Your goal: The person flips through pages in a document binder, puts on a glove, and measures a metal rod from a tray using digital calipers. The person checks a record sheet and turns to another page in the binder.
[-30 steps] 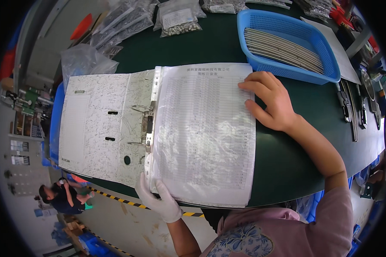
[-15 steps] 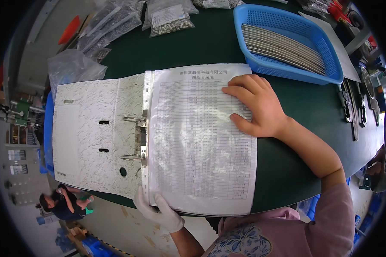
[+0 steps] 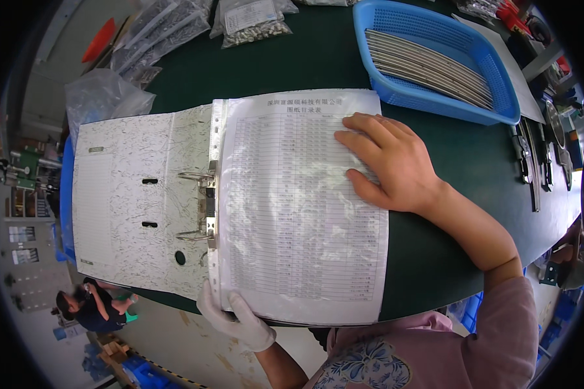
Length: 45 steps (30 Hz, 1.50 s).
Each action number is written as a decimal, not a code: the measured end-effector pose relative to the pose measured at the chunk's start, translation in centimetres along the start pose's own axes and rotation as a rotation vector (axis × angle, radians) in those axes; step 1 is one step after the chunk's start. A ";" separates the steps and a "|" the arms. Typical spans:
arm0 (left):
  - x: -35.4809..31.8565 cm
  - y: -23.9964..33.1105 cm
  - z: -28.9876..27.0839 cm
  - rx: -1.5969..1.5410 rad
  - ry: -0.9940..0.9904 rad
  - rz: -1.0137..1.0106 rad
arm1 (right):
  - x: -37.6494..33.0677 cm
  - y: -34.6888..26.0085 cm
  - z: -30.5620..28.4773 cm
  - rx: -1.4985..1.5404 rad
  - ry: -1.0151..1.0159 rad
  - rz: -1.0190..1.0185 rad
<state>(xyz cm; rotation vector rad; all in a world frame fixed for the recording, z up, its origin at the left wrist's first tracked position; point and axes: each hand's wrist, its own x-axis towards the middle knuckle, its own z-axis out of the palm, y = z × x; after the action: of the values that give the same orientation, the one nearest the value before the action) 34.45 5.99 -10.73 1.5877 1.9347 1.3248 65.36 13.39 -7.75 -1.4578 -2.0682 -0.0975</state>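
A ring binder (image 3: 126, 194) with a mottled white cover lies opened out on the dark green table. Two metal rings stand up at its spine. On its right half lies a clear plastic sleeve (image 3: 292, 259) holding a printed table sheet. My bare right hand (image 3: 396, 162) rests on the sleeve's upper right edge, fingers spread, gripping nothing. My left hand (image 3: 240, 324), in a white glove, touches the sleeve's lower left corner by the punched strip. Its thumb and a finger are apart on top; the other fingers are partly hidden.
A blue plastic basket (image 3: 444, 107) of thin metal rods stands at the far right. Calipers (image 3: 524, 159) and other tools lie at the right edge. Clear bags of small metal parts (image 3: 256, 32) lie at the back. A seated person (image 3: 100, 305) is in the left background.
The binder sits slightly farther left and up in the picture, with the bags behind also shifted left. Both hands keep nearly the same places on the sleeve.
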 end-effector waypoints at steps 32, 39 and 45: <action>0.0 0.1 -0.1 -0.023 -0.013 -0.017 | -0.1 0.0 0.5 -0.001 0.045 -0.007; 0.0 0.1 0.1 -0.062 0.000 -0.031 | -0.2 0.1 0.6 -0.008 0.045 -0.009; 0.1 0.0 0.0 -0.028 -0.004 -0.011 | -0.2 0.1 0.7 -0.012 0.039 -0.008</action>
<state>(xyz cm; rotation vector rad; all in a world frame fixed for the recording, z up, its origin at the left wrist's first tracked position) 34.43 6.11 -10.73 1.5625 1.9115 1.3377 65.21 13.52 -8.47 -1.4439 -2.0453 -0.1401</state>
